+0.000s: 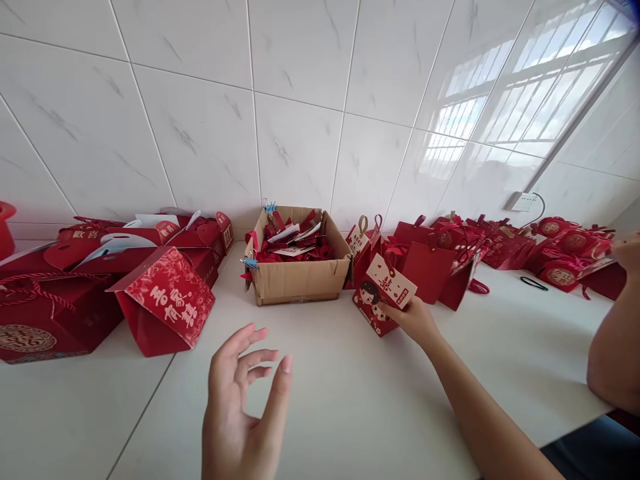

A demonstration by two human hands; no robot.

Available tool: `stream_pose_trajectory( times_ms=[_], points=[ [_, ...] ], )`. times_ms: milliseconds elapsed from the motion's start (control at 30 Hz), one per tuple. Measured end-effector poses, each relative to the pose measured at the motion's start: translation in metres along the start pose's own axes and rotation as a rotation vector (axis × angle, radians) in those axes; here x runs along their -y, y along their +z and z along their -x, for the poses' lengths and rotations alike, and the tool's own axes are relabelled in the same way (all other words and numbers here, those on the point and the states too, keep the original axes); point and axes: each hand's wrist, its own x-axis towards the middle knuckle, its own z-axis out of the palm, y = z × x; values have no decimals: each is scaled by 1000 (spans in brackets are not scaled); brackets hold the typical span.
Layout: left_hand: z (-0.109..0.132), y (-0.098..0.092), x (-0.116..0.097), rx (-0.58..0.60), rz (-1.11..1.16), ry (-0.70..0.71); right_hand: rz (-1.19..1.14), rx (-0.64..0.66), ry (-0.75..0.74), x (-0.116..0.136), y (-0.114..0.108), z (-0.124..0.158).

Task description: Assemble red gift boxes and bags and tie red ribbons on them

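Note:
My left hand (245, 407) is raised over the white table (340, 400), fingers curved and apart, with nothing in it. On the right, my right hand (419, 321) grips a small red and cream gift box (371, 301) printed with a cartoon couple; its thumb and fingers are at the box's right side. The box is tilted, and its far side is hidden. Just behind it stand more small gift boxes (423, 267) with ribbon loops. Between and beyond my hands sits an open cardboard box (300, 283) holding red ribbons and pale cards.
Larger red gift boxes (170, 300) crowd the left side, and a red container (6, 230) shows at the far left edge. Round-patterned red boxes (563, 273) and a dark loop (534, 283) lie at right. Another person's arm (613, 347) rests there. A tiled wall (300, 133) stands behind.

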Motion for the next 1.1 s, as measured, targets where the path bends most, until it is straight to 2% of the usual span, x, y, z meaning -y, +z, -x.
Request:
stream_pose_trajectory(
  times_ms=[100, 233, 400, 567, 667, 767, 967, 1100],
  points=[
    [-2, -2, 0, -3, 6, -7, 74, -84, 24, -4, 2, -5],
    [-5, -8, -1, -9, 7, -8, 152, -120, 13, -6, 10, -15],
    [-7, -13, -1, -46, 31, 15, 266, -165, 3, -4, 22, -50],
    [-7, -14, 2, -55, 10, 23, 266, -224, -36, -3, 53, -89],
    [-10, -17, 5, -82, -20, 25, 212, -281, -77, -9, 73, -98],
    [-17, -22, 8, -136, -28, 11, 147, -315, -105, -20, 83, -99],
    [-32, -38, 13, -171, -30, -3, 63, -257, -79, -37, 82, -102],
    [-38, -56, 14, -217, -154, -118, 41, -125, -172, -38, 88, -102]
  ],
)
